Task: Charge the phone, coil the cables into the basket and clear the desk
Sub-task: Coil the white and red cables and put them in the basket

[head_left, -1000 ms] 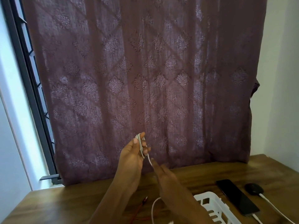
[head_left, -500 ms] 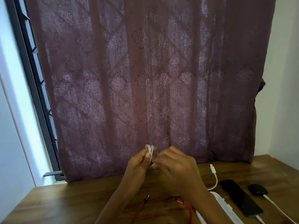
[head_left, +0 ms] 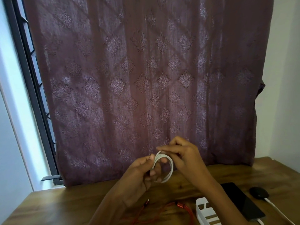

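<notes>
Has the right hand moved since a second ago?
Yes. The right hand rose from over the desk to the white cable coil, now in front of the curtain.

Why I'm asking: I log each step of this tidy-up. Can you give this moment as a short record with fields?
left hand: grips one side of the white cable
right hand: pinches the top of it
white cable: wound in loops, held above the desk
red cable: loose on the desk, uncoiled
basket: white, partly behind the right forearm
phone: flat on the desk, white lead at its near end
black round device: beside the phone, white lead attached
</notes>
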Demonstrator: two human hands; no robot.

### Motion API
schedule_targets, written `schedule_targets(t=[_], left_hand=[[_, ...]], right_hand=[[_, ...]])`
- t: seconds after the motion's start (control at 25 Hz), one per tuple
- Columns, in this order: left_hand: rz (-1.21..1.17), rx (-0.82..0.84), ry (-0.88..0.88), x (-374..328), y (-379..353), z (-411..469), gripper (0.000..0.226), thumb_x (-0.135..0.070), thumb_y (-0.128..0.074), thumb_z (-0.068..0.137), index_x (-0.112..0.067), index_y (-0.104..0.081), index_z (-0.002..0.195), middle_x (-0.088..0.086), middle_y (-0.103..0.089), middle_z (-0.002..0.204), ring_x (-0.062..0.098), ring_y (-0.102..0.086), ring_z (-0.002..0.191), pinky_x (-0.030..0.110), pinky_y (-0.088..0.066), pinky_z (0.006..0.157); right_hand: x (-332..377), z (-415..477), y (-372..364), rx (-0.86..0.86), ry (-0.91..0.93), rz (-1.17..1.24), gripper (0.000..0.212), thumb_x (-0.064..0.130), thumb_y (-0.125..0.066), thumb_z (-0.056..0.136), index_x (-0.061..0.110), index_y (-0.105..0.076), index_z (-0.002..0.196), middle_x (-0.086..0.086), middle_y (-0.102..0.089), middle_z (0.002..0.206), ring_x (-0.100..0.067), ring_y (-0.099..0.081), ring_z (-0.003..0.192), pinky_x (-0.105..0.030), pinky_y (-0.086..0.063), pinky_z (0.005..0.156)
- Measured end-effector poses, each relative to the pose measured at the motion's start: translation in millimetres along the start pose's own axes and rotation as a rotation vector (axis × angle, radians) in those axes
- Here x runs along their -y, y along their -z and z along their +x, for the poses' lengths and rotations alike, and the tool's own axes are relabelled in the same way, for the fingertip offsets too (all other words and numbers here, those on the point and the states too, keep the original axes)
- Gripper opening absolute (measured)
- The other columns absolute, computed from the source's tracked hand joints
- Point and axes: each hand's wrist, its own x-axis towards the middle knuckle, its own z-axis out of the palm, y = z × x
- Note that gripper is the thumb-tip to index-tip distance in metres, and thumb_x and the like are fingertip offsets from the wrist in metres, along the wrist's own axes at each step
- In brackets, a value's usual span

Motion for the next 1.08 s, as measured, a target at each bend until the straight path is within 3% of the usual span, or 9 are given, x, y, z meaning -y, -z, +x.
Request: schedule_targets(t=[0.12, 0.2, 0.32, 0.44, 0.52, 0.6, 0.72, 0.92, 1.08], left_hand=[[-0.108, -0.034, -0.034, -1, 0, 3, 0.029, -0.026, -0.042, 0.082, -0.003, -0.060, 0.077, -0.004, -0.034, 0.048, 0.003, -0.026, 0.039, 0.019, -0.043, 0.050], [-0.134, -0.066, -0.058, 1, 2, 5, 0.033, -0.026, -0.042, 0.082, -0.007, -0.065, 0.070, -0.004, -0.032, 0.047, 0.003, -0.026, 0.039, 0.019, -0.044, 0.049], [-0.081, -0.113, -0.073, 7, 9, 7, 0.035, -0.027, -0.042, 0.087, -0.009, -0.066, 0.068, -0.004, -0.032, 0.047, 0.005, -0.026, 0.041, 0.020, -0.043, 0.052], [-0.021, -0.192, -0.078, 13, 14, 9, 0.036, -0.022, -0.035, 0.096, -0.004, -0.052, 0.069, -0.005, -0.033, 0.044, 0.007, -0.029, 0.041, 0.020, -0.043, 0.054], [0.054, -0.237, -0.081, 18, 15, 12, 0.038, -0.017, -0.029, 0.097, -0.005, -0.048, 0.066, -0.005, -0.036, 0.043, 0.009, -0.035, 0.044, 0.023, -0.043, 0.057], [0.110, -0.276, -0.088, 21, 16, 13, 0.040, -0.017, -0.030, 0.097, -0.006, -0.046, 0.062, -0.005, -0.039, 0.043, 0.012, -0.041, 0.047, 0.028, -0.039, 0.063], [0.142, -0.316, -0.071, 23, 17, 15, 0.038, -0.018, -0.032, 0.098, -0.007, -0.047, 0.064, -0.007, -0.042, 0.043, 0.008, -0.042, 0.045, 0.028, -0.038, 0.061], [0.244, -0.352, -0.077, 23, 12, 16, 0.036, -0.020, -0.032, 0.098, -0.007, -0.057, 0.074, -0.009, -0.045, 0.045, 0.006, -0.042, 0.048, 0.023, -0.039, 0.057], [0.118, -0.427, -0.083, 23, 4, 16, 0.035, -0.019, -0.031, 0.099, -0.006, -0.056, 0.079, -0.010, -0.042, 0.045, 0.001, -0.038, 0.042, 0.017, -0.041, 0.048]], right_hand=[[6, -6, -6, 0.062, -0.274, 0.351, 0.022, 0.015, -0.050, 0.093, 0.019, -0.070, 0.103, -0.003, -0.064, 0.095, -0.005, -0.061, 0.088, -0.020, -0.048, 0.076], [12, -10, -10, 0.111, -0.447, 0.607, 0.022, 0.027, -0.051, 0.092, 0.022, -0.071, 0.097, -0.008, -0.066, 0.099, -0.007, -0.064, 0.091, -0.026, -0.052, 0.075], [17, -13, -12, 0.154, -0.426, 0.590, 0.014, 0.028, -0.063, 0.085, 0.030, -0.072, 0.095, -0.005, -0.067, 0.099, -0.011, -0.065, 0.096, -0.025, -0.050, 0.087], [13, -13, -12, 0.167, -0.452, 0.405, 0.022, 0.012, -0.064, 0.084, 0.029, -0.070, 0.096, 0.002, -0.061, 0.092, -0.010, -0.062, 0.089, -0.022, -0.050, 0.084], [13, -14, -13, 0.170, -0.478, 0.400, 0.020, 0.007, -0.061, 0.085, 0.022, -0.072, 0.093, 0.000, -0.070, 0.088, -0.015, -0.067, 0.085, -0.030, -0.055, 0.082], [16, -15, -13, 0.156, -0.523, 0.484, 0.022, 0.003, -0.061, 0.085, 0.016, -0.069, 0.100, -0.004, -0.072, 0.081, -0.017, -0.068, 0.078, -0.032, -0.055, 0.078], [17, -16, -12, 0.128, -0.636, 0.709, 0.037, -0.005, -0.060, 0.083, 0.015, -0.055, 0.113, -0.001, -0.067, 0.070, -0.011, -0.065, 0.071, -0.023, -0.051, 0.072], [16, -19, -12, 0.068, -0.717, 1.164, 0.050, -0.010, -0.069, 0.069, 0.006, -0.052, 0.113, -0.009, -0.072, 0.082, -0.018, -0.069, 0.078, -0.025, -0.055, 0.072], [16, -19, -17, -0.019, -0.703, 1.072, 0.047, 0.000, -0.076, 0.057, 0.008, -0.057, 0.100, -0.010, -0.071, 0.084, -0.016, -0.067, 0.077, -0.024, -0.055, 0.070]])
